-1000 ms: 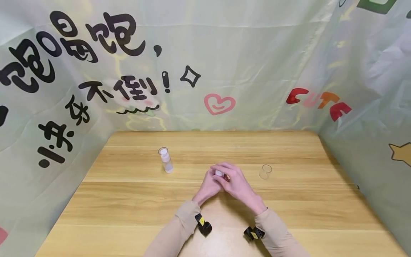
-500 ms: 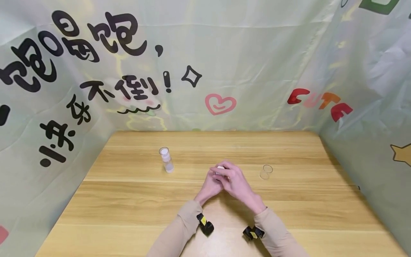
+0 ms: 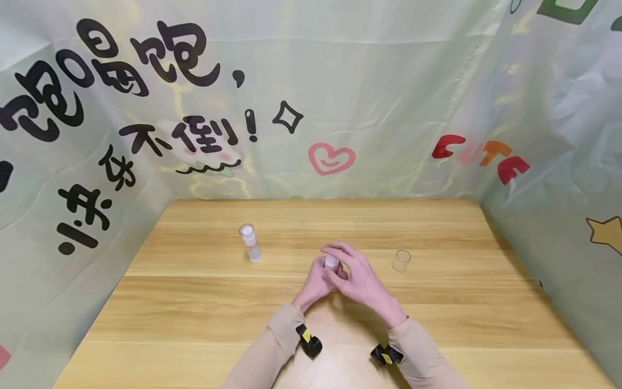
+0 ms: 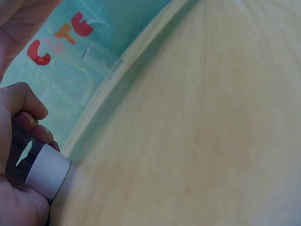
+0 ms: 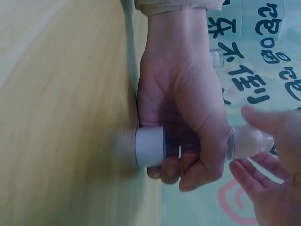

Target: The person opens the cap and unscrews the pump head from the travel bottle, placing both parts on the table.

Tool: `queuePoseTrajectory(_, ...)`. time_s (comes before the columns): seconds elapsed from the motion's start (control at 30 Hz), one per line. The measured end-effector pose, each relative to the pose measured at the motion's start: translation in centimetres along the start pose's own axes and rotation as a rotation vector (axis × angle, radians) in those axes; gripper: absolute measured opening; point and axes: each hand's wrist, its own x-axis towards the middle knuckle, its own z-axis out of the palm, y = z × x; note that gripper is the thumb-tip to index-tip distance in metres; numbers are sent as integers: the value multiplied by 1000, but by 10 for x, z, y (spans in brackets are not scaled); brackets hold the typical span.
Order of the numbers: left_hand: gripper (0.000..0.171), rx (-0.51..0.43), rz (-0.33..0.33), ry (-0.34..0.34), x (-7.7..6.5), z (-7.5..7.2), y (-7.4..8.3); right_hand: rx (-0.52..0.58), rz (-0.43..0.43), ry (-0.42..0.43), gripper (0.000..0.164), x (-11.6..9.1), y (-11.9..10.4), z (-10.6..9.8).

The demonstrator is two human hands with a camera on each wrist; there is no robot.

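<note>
Pale printed cloth (image 3: 398,81) is hung behind the wood-grain worktop (image 3: 194,302), and over the worktop's middle a small bottle (image 3: 331,262) is held roughly upright, its waist wrapped by the curled fingers of the left hand (image 3: 318,280). And there's the change: moments ago the bottle's top was largely screened by the fingers of the right hand (image 3: 358,273); now they are parted and the white top is exposed between them. That right hand is spread, thumb to one side and fingers to the other, with no grip to be seen. So the bottle seems to be steadied by the left hand alone, and the work around the top, as far as can be judged, is caught between two touches.

Off to the left, a second bottle (image 3: 251,247) is stood up; to the right, a clear cap (image 3: 401,262) is set down by itself.

Plenty is concealed, though. The bottle's waist is mostly covered by the left hand, its top is blurred in the right wrist view, and whether it is brushed by a fingertip, or its base by the worktop, cannot be told.
</note>
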Motion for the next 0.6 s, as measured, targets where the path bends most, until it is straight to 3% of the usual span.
queuePoseTrajectory(0.23,8,64,27,9,-1,0,2,15,-11,17,38,1,-2,4)
queuePoseTrajectory(0.5,8,-32,-6,14,-1,-2,3,24,-21,41,37,0,-2,3)
queuePoseTrajectory(0.6,9,-19,-5,14,-1,-2,2,15,-5,43,39,0,-1,3)
